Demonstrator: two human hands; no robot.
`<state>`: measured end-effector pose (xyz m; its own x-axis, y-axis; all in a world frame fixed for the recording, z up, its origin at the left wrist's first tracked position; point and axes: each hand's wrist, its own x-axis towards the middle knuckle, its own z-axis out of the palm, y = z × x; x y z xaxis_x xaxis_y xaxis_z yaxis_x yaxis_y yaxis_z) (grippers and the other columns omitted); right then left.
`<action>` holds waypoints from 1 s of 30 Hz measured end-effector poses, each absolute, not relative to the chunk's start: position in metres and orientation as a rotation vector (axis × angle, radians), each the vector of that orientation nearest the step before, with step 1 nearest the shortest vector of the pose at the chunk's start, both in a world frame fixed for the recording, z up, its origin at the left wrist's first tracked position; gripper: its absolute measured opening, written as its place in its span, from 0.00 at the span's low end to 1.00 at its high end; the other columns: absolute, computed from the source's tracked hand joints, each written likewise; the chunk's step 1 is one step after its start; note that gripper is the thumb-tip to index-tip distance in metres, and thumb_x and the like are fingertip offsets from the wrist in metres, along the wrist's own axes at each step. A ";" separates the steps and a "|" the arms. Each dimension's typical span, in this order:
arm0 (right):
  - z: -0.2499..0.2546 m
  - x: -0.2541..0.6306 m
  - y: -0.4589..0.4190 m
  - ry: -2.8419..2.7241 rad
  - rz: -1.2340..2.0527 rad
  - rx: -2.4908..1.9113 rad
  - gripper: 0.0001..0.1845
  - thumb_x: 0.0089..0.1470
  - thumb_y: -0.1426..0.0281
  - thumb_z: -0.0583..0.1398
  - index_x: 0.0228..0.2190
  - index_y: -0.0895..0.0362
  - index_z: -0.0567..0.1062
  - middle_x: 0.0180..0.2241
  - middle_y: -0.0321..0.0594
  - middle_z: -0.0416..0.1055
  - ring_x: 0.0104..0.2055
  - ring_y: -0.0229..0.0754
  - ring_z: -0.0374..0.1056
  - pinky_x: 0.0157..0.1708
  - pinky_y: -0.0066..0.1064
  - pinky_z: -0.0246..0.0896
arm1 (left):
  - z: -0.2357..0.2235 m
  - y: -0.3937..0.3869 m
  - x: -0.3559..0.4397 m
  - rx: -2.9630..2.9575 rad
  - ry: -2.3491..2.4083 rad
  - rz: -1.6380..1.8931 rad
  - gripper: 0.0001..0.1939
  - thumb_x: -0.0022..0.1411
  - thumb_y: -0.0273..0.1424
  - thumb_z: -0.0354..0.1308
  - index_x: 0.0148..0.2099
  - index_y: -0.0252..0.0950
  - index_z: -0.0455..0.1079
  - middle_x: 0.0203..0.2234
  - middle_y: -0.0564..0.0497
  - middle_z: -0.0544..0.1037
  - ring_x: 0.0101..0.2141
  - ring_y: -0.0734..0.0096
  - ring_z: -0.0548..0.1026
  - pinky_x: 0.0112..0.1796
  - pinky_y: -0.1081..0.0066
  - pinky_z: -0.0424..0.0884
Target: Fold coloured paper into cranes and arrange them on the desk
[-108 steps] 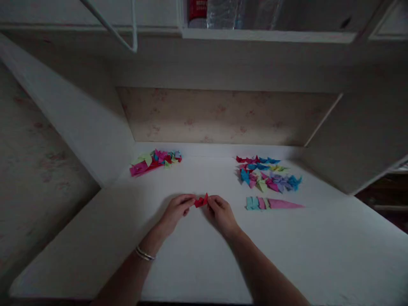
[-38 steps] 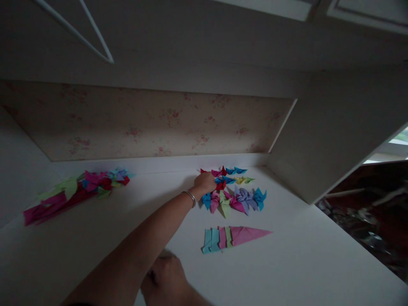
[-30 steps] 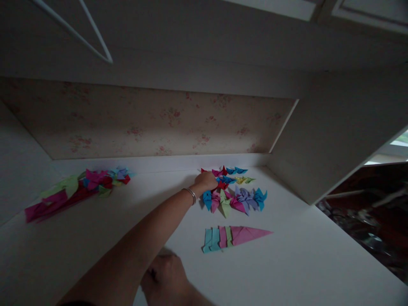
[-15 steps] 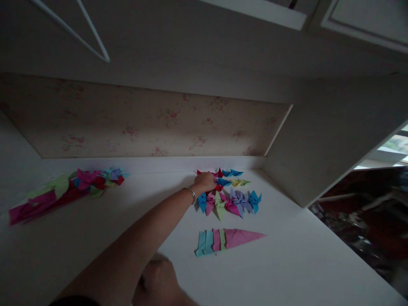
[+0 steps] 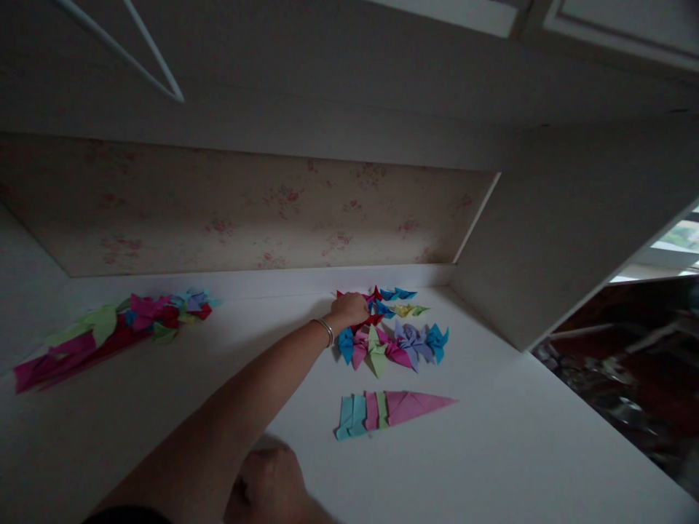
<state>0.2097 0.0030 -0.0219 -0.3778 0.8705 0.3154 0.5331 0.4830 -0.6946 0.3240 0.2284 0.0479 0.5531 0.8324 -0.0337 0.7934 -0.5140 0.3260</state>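
Note:
My left hand (image 5: 350, 308), a bracelet on its wrist, reaches far across the white desk (image 5: 491, 451) to the back right. Its curled fingers rest on a red folded paper piece (image 5: 374, 318), which lies among a back row of red, blue and yellow folded pieces (image 5: 403, 295). Just in front of that row lies a cluster of blue, pink, green and purple folded pieces (image 5: 411, 342). My right hand (image 5: 267, 484) sits low at the near edge under my left forearm, loosely closed, with nothing seen in it.
A flat strip of joined teal, pink and green pieces ending in a pink point (image 5: 396, 409) lies nearer to me. A long heap of pink, red and green papers (image 5: 103, 335) lies at the left. A floral back panel (image 5: 245, 218) and white side walls enclose the desk.
Both hands held the red piece at the desk's middle 3.6 s ago. My left hand then carried it to the back right row, where it has barely moved over the last second.

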 end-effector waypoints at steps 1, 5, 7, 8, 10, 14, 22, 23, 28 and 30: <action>-0.023 0.209 0.003 -2.060 0.647 -1.158 0.05 0.45 0.75 0.56 0.23 0.56 0.71 0.26 0.35 0.77 0.28 0.39 0.75 0.24 0.22 0.57 | 0.048 0.228 0.324 2.488 1.330 0.169 0.13 0.51 0.31 0.58 0.40 0.43 0.79 0.38 0.46 0.81 0.40 0.61 0.78 0.39 0.71 0.71; -0.026 0.209 0.003 -2.055 0.617 -1.145 0.06 0.46 0.75 0.55 0.21 0.56 0.69 0.25 0.33 0.76 0.26 0.36 0.73 0.23 0.22 0.54 | 0.050 0.225 0.322 2.485 1.308 0.135 0.14 0.50 0.29 0.58 0.39 0.42 0.79 0.38 0.46 0.81 0.40 0.62 0.78 0.38 0.72 0.70; -0.026 0.209 0.003 -2.055 0.611 -1.152 0.06 0.46 0.75 0.56 0.21 0.56 0.69 0.24 0.33 0.76 0.26 0.35 0.73 0.22 0.22 0.53 | 0.051 0.223 0.321 2.480 1.315 0.126 0.14 0.50 0.28 0.58 0.40 0.42 0.79 0.39 0.46 0.81 0.40 0.62 0.78 0.38 0.72 0.70; -0.027 0.209 0.003 -2.056 0.613 -1.157 0.05 0.46 0.75 0.56 0.21 0.56 0.69 0.24 0.32 0.76 0.26 0.35 0.73 0.22 0.22 0.53 | 0.051 0.223 0.321 2.477 1.320 0.121 0.15 0.49 0.28 0.58 0.40 0.42 0.79 0.39 0.45 0.81 0.39 0.62 0.78 0.38 0.72 0.70; -0.027 0.209 0.003 -2.071 0.616 -1.167 0.05 0.46 0.75 0.56 0.22 0.56 0.69 0.24 0.31 0.75 0.24 0.33 0.71 0.22 0.21 0.52 | 0.053 0.222 0.320 2.472 1.328 0.113 0.14 0.48 0.27 0.58 0.39 0.41 0.79 0.38 0.45 0.81 0.39 0.63 0.78 0.37 0.72 0.70; -0.025 0.211 0.001 -2.128 0.614 -1.212 0.07 0.48 0.75 0.56 0.21 0.56 0.69 0.22 0.30 0.73 0.22 0.32 0.67 0.23 0.21 0.53 | 0.063 0.226 0.312 2.465 1.367 0.122 0.14 0.47 0.27 0.58 0.37 0.36 0.79 0.36 0.41 0.81 0.36 0.60 0.78 0.34 0.72 0.70; -0.015 0.217 -0.001 -2.082 0.727 -1.181 0.09 0.53 0.75 0.55 0.26 0.53 0.73 0.25 0.29 0.73 0.25 0.32 0.68 0.27 0.20 0.55 | 0.079 0.243 0.228 2.436 1.469 0.286 0.14 0.52 0.31 0.54 0.38 0.40 0.79 0.40 0.47 0.81 0.43 0.62 0.76 0.42 0.73 0.67; -0.015 0.217 0.000 -2.071 0.742 -1.180 0.10 0.53 0.74 0.54 0.26 0.53 0.73 0.24 0.29 0.73 0.25 0.32 0.67 0.27 0.21 0.55 | 0.079 0.243 0.210 2.429 1.486 0.311 0.14 0.52 0.31 0.54 0.37 0.40 0.79 0.40 0.48 0.81 0.43 0.62 0.76 0.43 0.73 0.67; -0.015 0.218 0.004 -1.954 0.875 -1.197 0.11 0.56 0.73 0.53 0.26 0.54 0.74 0.20 0.30 0.68 0.22 0.32 0.62 0.22 0.22 0.51 | 0.073 0.227 0.108 2.340 1.601 0.432 0.14 0.54 0.32 0.52 0.36 0.39 0.79 0.38 0.49 0.82 0.40 0.64 0.77 0.42 0.73 0.67; -0.015 0.218 0.006 -1.875 0.965 -1.199 0.12 0.56 0.73 0.53 0.26 0.55 0.74 0.21 0.31 0.67 0.22 0.33 0.60 0.21 0.22 0.50 | 0.066 0.205 0.073 2.278 1.655 0.497 0.15 0.56 0.33 0.50 0.37 0.38 0.78 0.37 0.49 0.82 0.40 0.65 0.77 0.41 0.74 0.68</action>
<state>0.2180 0.0062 -0.0146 -0.3259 0.9313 0.1625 0.4091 0.2939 -0.8639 0.0726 0.2046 0.0660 0.2838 0.9526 0.1100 0.8556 -0.3033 0.4194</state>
